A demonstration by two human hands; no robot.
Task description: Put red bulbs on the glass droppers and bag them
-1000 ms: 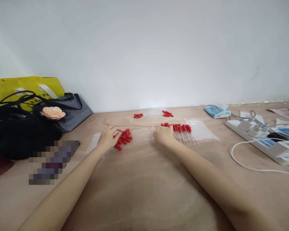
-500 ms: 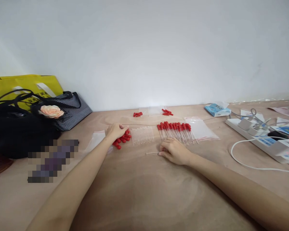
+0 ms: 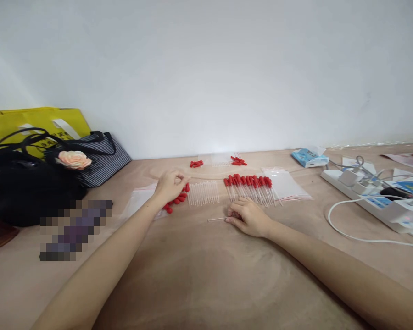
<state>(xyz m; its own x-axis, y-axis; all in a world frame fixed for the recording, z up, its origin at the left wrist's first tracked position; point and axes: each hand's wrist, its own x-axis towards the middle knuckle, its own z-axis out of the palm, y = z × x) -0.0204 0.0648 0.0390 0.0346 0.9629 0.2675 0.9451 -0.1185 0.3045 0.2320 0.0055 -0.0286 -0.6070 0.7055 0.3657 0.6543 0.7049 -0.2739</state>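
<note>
My left hand (image 3: 170,187) is over the left pile, thumb and fingers pinched, with a small red cap (image 3: 187,187) at the fingertips. Several more loose red caps (image 3: 179,199) lie under and beside that hand, partly hidden by it. My right hand (image 3: 249,216) rests on the table, closed on a thin pale stick (image 3: 216,219) whose end points left. Between the hands lies a row of bare clear sticks (image 3: 203,192). Just beyond my right hand, several sticks with red caps (image 3: 249,181) on their far ends lie side by side.
Clear plastic bags lie at left (image 3: 137,201) and right (image 3: 289,184). Farther back are two small groups of red pieces (image 3: 239,161). A blue tissue pack (image 3: 309,157) and a power strip (image 3: 368,197) with cables stand right; bags (image 3: 105,158) and a pixelated item (image 3: 77,231) left.
My left hand has risen slightly and moved a little right from the pile, with a red cap at its fingertips. My right hand and its stick stay nearly still.
</note>
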